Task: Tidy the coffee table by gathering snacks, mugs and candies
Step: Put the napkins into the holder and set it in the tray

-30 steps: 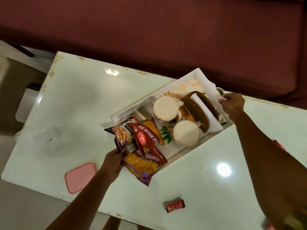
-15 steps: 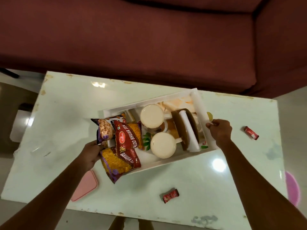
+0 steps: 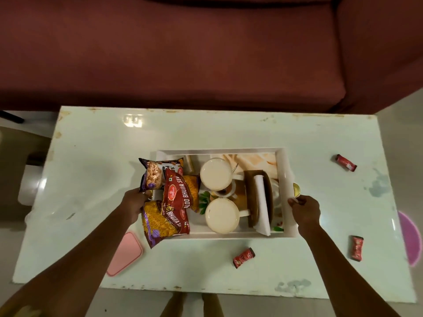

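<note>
From the head camera, a white tray (image 3: 288, 179) sits on the pale glossy surface (image 3: 96, 156) in front of a dark red sofa (image 3: 183, 53). The left hand (image 3: 134, 205) grips the tray's left end, its fingers curled around the rim beside the snack packets. The right hand (image 3: 305, 210) holds the right end, fingers (image 3: 294, 200) wrapped over the rim, just below a small gold-wrapped piece (image 3: 296, 189) at the tray's edge. Inside the tray, two white mugs (image 3: 216, 177) stand side by side near the middle, one farther and one nearer (image 3: 222, 216). To their right lies a brown holder with a white napkin (image 3: 261, 200) in it. At the left end a purple peanut packet (image 3: 154, 176), a red snack packet (image 3: 177, 195) and a yellow snack packet (image 3: 158, 225) overlap, and the yellow one hangs over the tray's near-left corner. Three red-wrapped candies lie loose on the surface, apart from the tray: one near the front edge (image 3: 244, 257), one at the far right (image 3: 346, 162) and one at the near right (image 3: 356, 248). A pink lid (image 3: 124, 253) lies at the near left, partly under the left forearm. A pink round thing (image 3: 410, 239) shows at the right edge of the surface.
</note>
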